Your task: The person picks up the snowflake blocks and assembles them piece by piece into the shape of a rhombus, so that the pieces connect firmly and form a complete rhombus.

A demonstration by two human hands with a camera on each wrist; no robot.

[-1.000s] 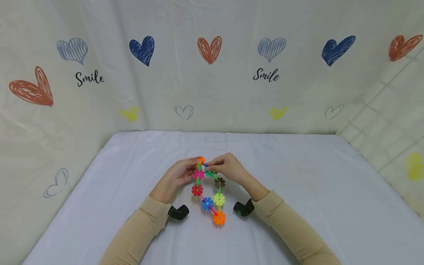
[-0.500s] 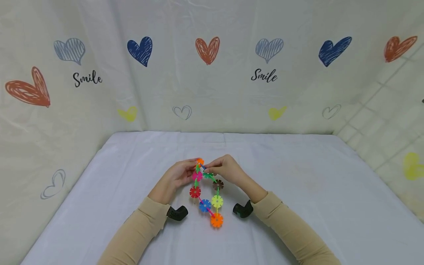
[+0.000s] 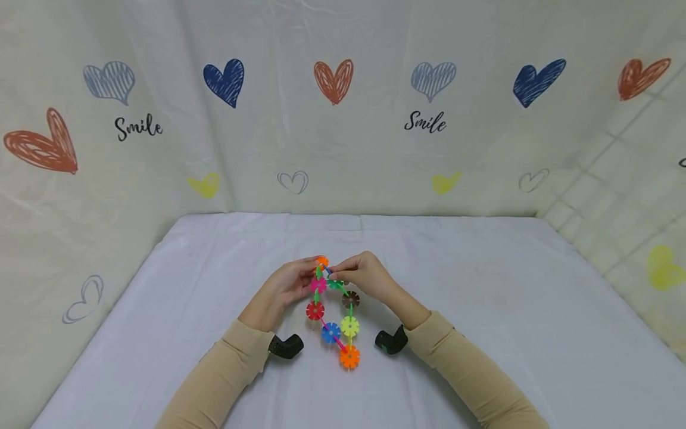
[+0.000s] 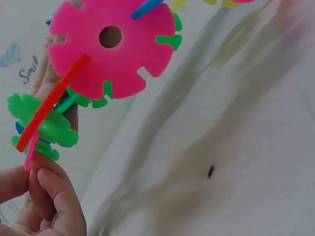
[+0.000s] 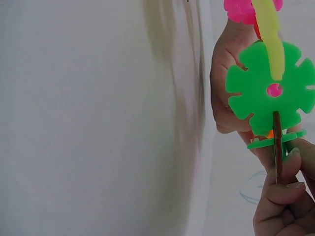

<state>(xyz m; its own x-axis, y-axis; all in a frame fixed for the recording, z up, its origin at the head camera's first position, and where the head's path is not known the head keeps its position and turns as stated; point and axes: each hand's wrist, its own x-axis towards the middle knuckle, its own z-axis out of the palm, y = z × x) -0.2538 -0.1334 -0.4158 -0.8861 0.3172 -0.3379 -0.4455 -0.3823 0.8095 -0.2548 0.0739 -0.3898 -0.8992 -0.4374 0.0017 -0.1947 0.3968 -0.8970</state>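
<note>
My left hand [image 3: 292, 280] grips the far left end of a loop of notched plastic building discs, fingers at the orange disc [image 3: 322, 262]. With thumb and fingertips, my right hand [image 3: 370, 275] pinches the far right end beside it, by the blue disc [image 3: 329, 271] and green disc [image 3: 336, 285]. The loop hangs toward me through a brown disc [image 3: 351, 299], a yellow disc [image 3: 350, 326], a lower orange disc [image 3: 349, 357], a blue disc and a red disc [image 3: 315, 310]. In the left wrist view a pink disc [image 4: 118, 59] looms large; a brown disc [image 5: 277, 147] shows edge-on in the right wrist view.
A white cloth covers the table [image 3: 482, 286]. Black wrist-camera mounts [image 3: 286, 346] jut from both sleeves toward the loop. Behind stands a pale cloth backdrop with printed hearts [image 3: 333, 81].
The whole head view has shifted slightly leftward. Both hands keep their hold at the top of the loop, and its lower end hangs a touch lower in view.
</note>
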